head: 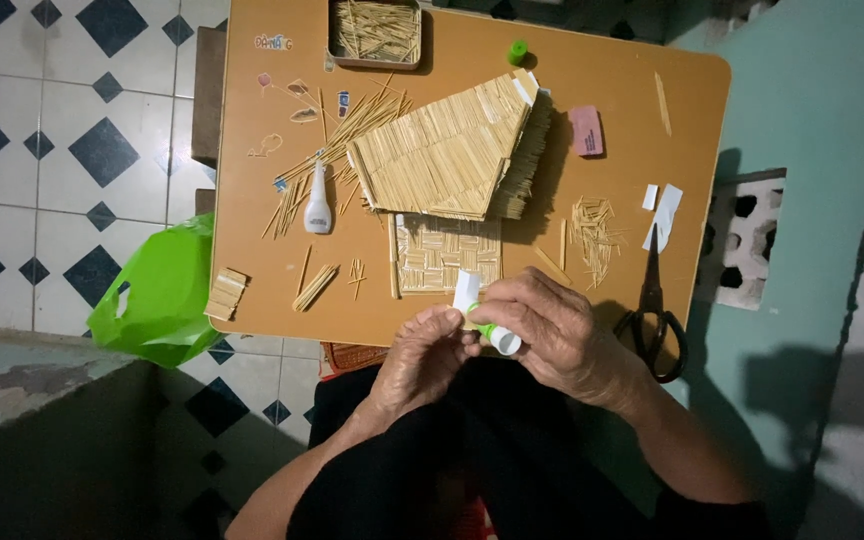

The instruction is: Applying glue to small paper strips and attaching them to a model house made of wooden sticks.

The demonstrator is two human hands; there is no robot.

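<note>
While both hands met at the near edge of the small brown table (592,80), the right hand (552,335) had its fingers curled round a white glue stick (500,339) w/ a green collar, tip end poking out toward the left. Left hand (422,355) sat just beside it, thumb & fingertips pinched together on a small white paper strip (466,290) that stood up betw. the two hands, touching the stick.

Just beyond the hands lay a flat woven panel of sticks (449,255), and behind that a big roof-shaped piece of bamboo sticks (447,150), tilted, partly over the panel. A white glue bottle (318,205) lay to the left of the roof among loose sticks. Black scissors (654,320) lay at the right edge, near the right wrist, w/ white paper scraps (664,212) just above them. A pink eraser (586,131) was right of the roof; a green cap (518,50) and a tray of sticks (376,32) at the far side. A green plastic bag (157,295) hung off the left corner, above the tiled floor.
</note>
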